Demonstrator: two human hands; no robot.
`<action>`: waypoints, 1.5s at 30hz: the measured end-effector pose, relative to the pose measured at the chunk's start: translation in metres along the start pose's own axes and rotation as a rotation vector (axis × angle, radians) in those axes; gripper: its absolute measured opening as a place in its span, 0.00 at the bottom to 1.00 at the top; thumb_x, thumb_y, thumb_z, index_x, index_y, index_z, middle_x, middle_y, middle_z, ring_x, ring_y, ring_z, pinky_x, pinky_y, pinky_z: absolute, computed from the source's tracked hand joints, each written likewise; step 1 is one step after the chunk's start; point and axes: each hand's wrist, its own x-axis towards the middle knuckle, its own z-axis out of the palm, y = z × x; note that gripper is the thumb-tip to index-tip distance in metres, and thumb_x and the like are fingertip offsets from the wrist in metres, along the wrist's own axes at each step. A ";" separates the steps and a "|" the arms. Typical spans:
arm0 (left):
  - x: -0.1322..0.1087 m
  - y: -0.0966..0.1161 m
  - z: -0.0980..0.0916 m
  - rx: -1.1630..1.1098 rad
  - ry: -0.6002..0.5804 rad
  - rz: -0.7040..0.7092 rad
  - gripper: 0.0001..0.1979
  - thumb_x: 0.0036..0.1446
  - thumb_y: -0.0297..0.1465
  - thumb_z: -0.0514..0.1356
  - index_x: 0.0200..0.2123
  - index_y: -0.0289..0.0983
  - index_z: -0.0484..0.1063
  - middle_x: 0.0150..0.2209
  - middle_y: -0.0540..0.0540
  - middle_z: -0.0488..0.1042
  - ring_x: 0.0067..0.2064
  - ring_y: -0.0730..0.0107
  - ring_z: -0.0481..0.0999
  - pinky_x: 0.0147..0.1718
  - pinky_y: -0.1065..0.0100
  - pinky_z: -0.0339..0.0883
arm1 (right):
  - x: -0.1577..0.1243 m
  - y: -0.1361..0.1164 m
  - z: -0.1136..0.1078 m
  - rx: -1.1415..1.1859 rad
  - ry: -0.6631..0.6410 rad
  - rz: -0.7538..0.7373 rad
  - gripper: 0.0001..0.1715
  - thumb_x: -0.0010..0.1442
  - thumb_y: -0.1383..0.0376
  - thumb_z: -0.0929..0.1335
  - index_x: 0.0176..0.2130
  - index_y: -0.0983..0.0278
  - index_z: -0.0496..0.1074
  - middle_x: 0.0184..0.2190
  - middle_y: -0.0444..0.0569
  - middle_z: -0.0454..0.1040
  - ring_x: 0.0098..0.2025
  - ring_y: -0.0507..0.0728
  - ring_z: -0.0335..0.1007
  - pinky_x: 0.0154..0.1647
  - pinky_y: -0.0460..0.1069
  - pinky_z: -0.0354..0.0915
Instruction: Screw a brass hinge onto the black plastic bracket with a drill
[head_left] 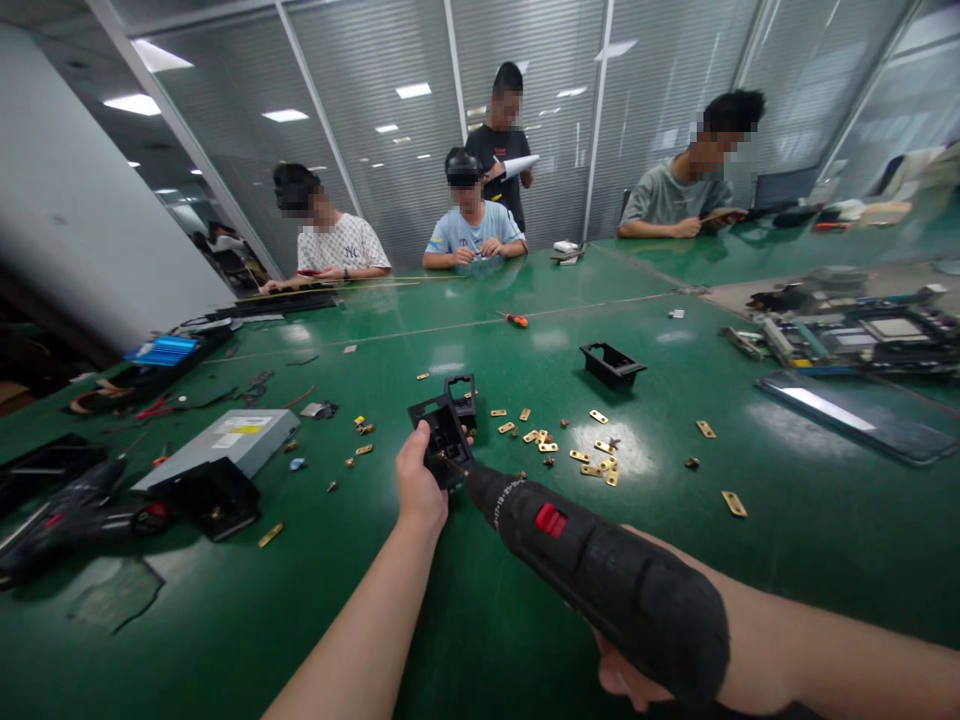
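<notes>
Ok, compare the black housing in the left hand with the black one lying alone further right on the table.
The held housing is gripped by the left hand above the table; the far housing rests on it. The held housing is tilted on edge; the far housing lies flat, opening up. The electric screwdriver meets the held housing; nothing touches the far housing. Both are black plastic.

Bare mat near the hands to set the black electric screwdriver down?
Bare green mat between the silver drive box and the left hand gripping a black plastic bracket; more right of the lone brass plate, before the dark flat panel. Crowded: scattered brass plates ahead of the black electric screwdriver.
</notes>
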 end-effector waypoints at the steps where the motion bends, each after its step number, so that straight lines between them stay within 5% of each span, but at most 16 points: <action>1: 0.000 0.000 0.000 -0.003 0.002 -0.001 0.40 0.50 0.63 0.79 0.48 0.33 0.87 0.41 0.36 0.91 0.37 0.52 0.91 0.33 0.61 0.81 | -0.001 0.002 0.001 -0.007 0.000 -0.001 0.26 0.68 0.56 0.84 0.40 0.62 0.69 0.34 0.43 0.73 0.35 0.52 0.69 0.40 0.49 0.68; 9: -0.001 -0.001 0.000 0.002 -0.027 0.016 0.36 0.54 0.61 0.77 0.47 0.34 0.87 0.41 0.36 0.91 0.38 0.48 0.92 0.34 0.60 0.80 | -0.007 0.004 0.002 -0.014 0.013 0.047 0.22 0.67 0.66 0.80 0.35 0.62 0.65 0.27 0.37 0.66 0.30 0.48 0.62 0.38 0.48 0.62; 16: 0.000 -0.002 -0.002 -0.001 -0.041 0.032 0.37 0.54 0.61 0.78 0.48 0.33 0.87 0.41 0.36 0.91 0.39 0.47 0.92 0.34 0.60 0.80 | -0.011 0.002 -0.003 0.221 -0.022 0.228 0.33 0.62 0.51 0.89 0.41 0.62 0.71 0.33 0.46 0.80 0.32 0.54 0.79 0.34 0.47 0.73; 20: 0.000 -0.002 -0.003 0.000 -0.048 0.022 0.36 0.55 0.61 0.78 0.48 0.34 0.86 0.42 0.35 0.91 0.40 0.46 0.93 0.35 0.59 0.80 | -0.008 0.003 -0.004 0.266 0.007 0.245 0.37 0.51 0.54 0.94 0.39 0.63 0.73 0.31 0.44 0.78 0.31 0.53 0.76 0.32 0.46 0.72; 34: 0.000 -0.001 -0.001 -0.014 -0.044 0.004 0.36 0.54 0.60 0.78 0.48 0.33 0.86 0.41 0.36 0.91 0.39 0.48 0.92 0.35 0.59 0.80 | -0.011 -0.006 -0.003 0.321 0.016 0.299 0.32 0.56 0.58 0.92 0.33 0.66 0.72 0.29 0.46 0.79 0.30 0.51 0.77 0.31 0.44 0.69; 45: -0.001 -0.001 0.000 0.000 -0.036 -0.001 0.37 0.54 0.61 0.77 0.49 0.35 0.86 0.42 0.36 0.91 0.39 0.50 0.91 0.37 0.59 0.81 | -0.010 -0.027 -0.008 0.349 0.012 0.323 0.19 0.57 0.76 0.79 0.42 0.64 0.72 0.31 0.39 0.76 0.32 0.49 0.76 0.32 0.39 0.72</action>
